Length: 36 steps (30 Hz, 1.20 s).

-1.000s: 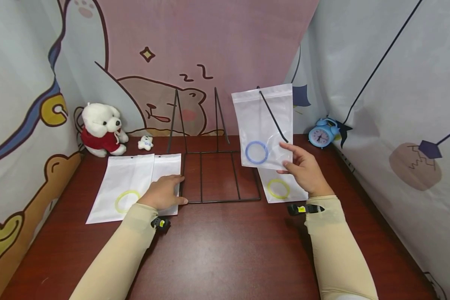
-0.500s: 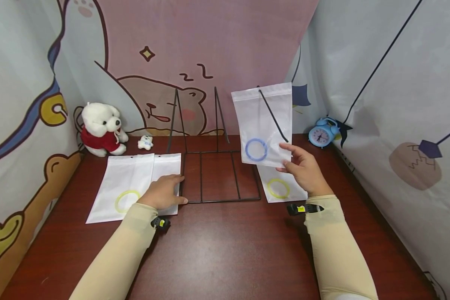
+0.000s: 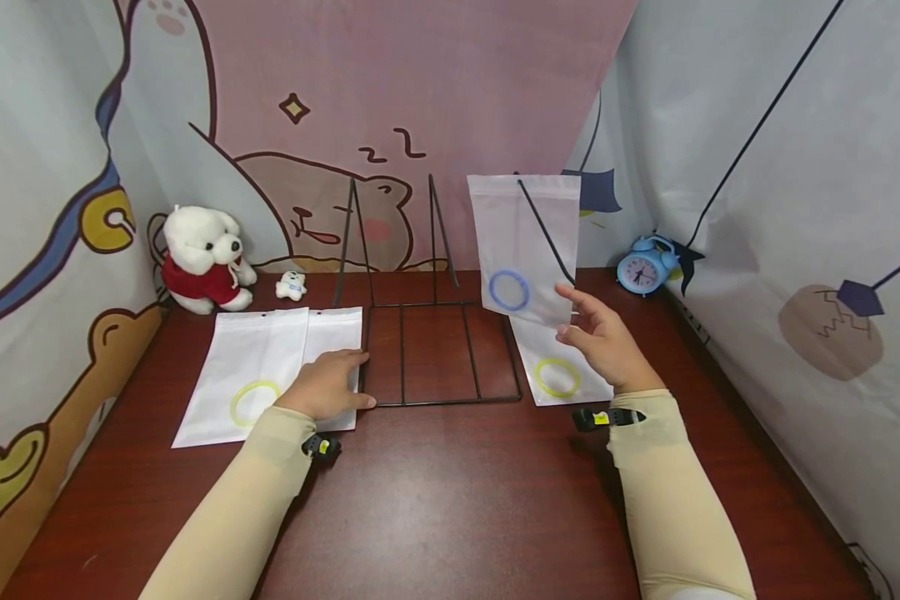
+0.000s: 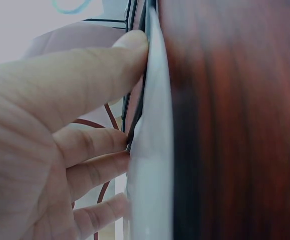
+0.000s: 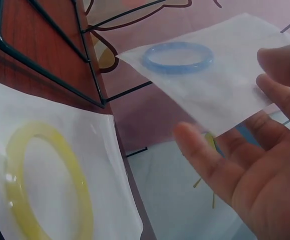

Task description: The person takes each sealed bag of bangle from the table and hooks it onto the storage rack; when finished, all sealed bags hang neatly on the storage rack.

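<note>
A black wire rack stands on the table with prongs rising at its back. From its right hook hangs a white zip bag with a blue ring showing through. My right hand is beside the bag's lower right corner; in the right wrist view its thumb and fingers are spread and grip nothing. My left hand rests at the rack's left side, thumb and fingers touching the frame, over white bags. Another bag, with a yellow ring, lies right of the rack.
Two flat white bags lie at the left, one with a yellow ring. A white plush dog and a small white figure stand behind them. A blue alarm clock sits at the back right.
My right hand has let go of the blue-ring bag and its fingers have spread. The bag has swung back and hangs straighter on the hook. The left hand stays put.
</note>
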Tool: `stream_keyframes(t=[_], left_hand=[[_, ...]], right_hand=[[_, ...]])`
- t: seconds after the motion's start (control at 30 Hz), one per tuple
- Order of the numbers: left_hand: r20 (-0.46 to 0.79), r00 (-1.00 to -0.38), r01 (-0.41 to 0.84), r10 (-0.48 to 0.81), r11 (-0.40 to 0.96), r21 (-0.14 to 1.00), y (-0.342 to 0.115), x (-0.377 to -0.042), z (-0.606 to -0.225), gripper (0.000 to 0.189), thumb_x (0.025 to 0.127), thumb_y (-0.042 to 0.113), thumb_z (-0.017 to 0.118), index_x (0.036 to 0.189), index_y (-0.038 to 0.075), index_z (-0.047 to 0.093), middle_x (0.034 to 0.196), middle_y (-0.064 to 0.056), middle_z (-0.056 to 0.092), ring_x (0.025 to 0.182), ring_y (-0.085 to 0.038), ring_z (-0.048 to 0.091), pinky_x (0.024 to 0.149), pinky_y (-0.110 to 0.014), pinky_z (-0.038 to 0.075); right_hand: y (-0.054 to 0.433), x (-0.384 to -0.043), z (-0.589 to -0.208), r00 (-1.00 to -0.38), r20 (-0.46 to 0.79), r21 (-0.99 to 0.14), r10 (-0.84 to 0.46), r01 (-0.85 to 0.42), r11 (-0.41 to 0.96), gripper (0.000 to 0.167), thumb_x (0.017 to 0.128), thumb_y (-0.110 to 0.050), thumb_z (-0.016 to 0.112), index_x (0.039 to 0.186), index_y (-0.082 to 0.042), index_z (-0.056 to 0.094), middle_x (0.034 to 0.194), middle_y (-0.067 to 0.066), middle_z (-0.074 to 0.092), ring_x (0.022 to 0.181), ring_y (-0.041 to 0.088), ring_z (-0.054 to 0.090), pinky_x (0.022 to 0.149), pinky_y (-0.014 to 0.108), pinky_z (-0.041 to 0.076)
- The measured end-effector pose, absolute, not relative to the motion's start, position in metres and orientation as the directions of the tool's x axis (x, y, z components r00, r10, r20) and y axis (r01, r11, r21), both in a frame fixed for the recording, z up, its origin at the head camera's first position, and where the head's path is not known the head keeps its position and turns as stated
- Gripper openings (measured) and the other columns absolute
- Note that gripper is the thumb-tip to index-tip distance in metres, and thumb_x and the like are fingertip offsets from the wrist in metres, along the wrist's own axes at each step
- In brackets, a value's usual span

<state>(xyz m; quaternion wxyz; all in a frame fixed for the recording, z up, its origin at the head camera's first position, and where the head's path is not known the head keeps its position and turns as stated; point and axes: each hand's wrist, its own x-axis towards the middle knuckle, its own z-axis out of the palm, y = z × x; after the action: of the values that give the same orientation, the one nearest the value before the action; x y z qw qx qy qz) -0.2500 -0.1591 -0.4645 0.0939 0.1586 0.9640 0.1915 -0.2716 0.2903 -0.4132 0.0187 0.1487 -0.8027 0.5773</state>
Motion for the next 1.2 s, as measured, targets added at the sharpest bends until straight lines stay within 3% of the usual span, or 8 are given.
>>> stream_keyframes(t=[0.2, 0.47, 0.6, 0.73, 0.8, 1.0, 1.2], left_hand=[[-0.118, -0.932, 0.271, 0.342, 0.877, 0.397, -0.160, -0.250, -0.464, 0.084, 0.089, 0.040, 0.082, 0.156, 0.002, 0.049, 0.162, -0.020, 0.046, 0.150, -0.047, 0.040, 0.116, -0.072, 0.034], [-0.122, -0.932, 0.268, 0.340, 0.877, 0.398, -0.159, -0.249, -0.465, 0.084, 0.089, 0.040, 0.082, 0.157, 0.003, 0.049, 0.163, -0.019, 0.046, 0.151, -0.046, 0.040, 0.116, -0.072, 0.033], [-0.121, -0.933, 0.269, 0.340, 0.877, 0.397, -0.159, -0.250, -0.465, 0.084, 0.089, 0.040, 0.082, 0.157, 0.003, 0.049, 0.163, -0.020, 0.046, 0.150, -0.046, 0.040, 0.116, -0.072, 0.033], [-0.119, -0.935, 0.264, 0.333, 0.881, 0.393, -0.158, -0.251, -0.465, 0.084, 0.089, 0.040, 0.082, 0.156, 0.003, 0.049, 0.163, -0.019, 0.046, 0.150, -0.046, 0.040, 0.115, -0.073, 0.033], [-0.119, -0.937, 0.261, 0.329, 0.883, 0.390, -0.158, -0.251, -0.465, 0.083, 0.089, 0.040, 0.082, 0.156, 0.003, 0.049, 0.162, -0.019, 0.046, 0.150, -0.046, 0.040, 0.115, -0.073, 0.033], [-0.115, -0.938, 0.262, 0.327, 0.885, 0.385, -0.158, -0.252, -0.467, 0.083, 0.088, 0.039, 0.083, 0.156, 0.003, 0.050, 0.162, -0.019, 0.047, 0.150, -0.045, 0.041, 0.115, -0.074, 0.033], [-0.114, -0.937, 0.265, 0.330, 0.886, 0.381, -0.159, -0.252, -0.467, 0.084, 0.089, 0.040, 0.082, 0.156, 0.003, 0.049, 0.162, -0.019, 0.047, 0.150, -0.046, 0.041, 0.114, -0.074, 0.033]], right_hand=[[0.292, -0.273, -0.415, -0.946, 0.227, -0.896, -0.234, -0.296, 0.331, 0.064, 0.102, 0.002, 0.060, 0.162, -0.011, 0.042, 0.168, 0.014, 0.038, 0.141, 0.044, 0.046, 0.095, 0.012, 0.050], [0.294, -0.277, -0.418, -0.949, 0.232, -0.894, -0.213, -0.295, 0.338, 0.060, 0.103, 0.001, 0.062, 0.159, -0.009, 0.046, 0.159, 0.019, 0.048, 0.142, 0.046, 0.049, 0.096, 0.012, 0.050], [0.297, -0.279, -0.420, -0.962, 0.222, -0.878, -0.161, -0.268, 0.395, 0.058, 0.103, -0.005, 0.064, 0.159, -0.010, 0.047, 0.155, 0.020, 0.053, 0.139, 0.044, 0.053, 0.105, 0.024, 0.053], [0.301, -0.281, -0.422, -0.986, 0.140, -0.848, -0.088, -0.165, 0.503, 0.063, 0.103, -0.015, 0.068, 0.161, -0.011, 0.043, 0.153, 0.024, 0.053, 0.138, 0.045, 0.055, 0.113, 0.053, 0.049], [0.304, -0.282, -0.425, -0.995, 0.092, -0.828, -0.049, -0.103, 0.551, 0.067, 0.102, -0.019, 0.070, 0.162, -0.010, 0.041, 0.154, 0.027, 0.051, 0.138, 0.048, 0.053, 0.112, 0.062, 0.046], [0.317, -0.286, -0.437, -0.996, -0.042, -0.749, 0.081, 0.085, 0.657, 0.076, 0.101, -0.030, 0.072, 0.163, -0.006, 0.036, 0.154, 0.031, 0.047, 0.139, 0.048, 0.047, 0.113, 0.064, 0.043], [0.322, -0.287, -0.442, -0.958, -0.221, -0.631, 0.184, 0.284, 0.722, 0.085, 0.100, -0.041, 0.071, 0.164, -0.003, 0.031, 0.158, 0.032, 0.041, 0.140, 0.049, 0.044, 0.116, 0.067, 0.039]])
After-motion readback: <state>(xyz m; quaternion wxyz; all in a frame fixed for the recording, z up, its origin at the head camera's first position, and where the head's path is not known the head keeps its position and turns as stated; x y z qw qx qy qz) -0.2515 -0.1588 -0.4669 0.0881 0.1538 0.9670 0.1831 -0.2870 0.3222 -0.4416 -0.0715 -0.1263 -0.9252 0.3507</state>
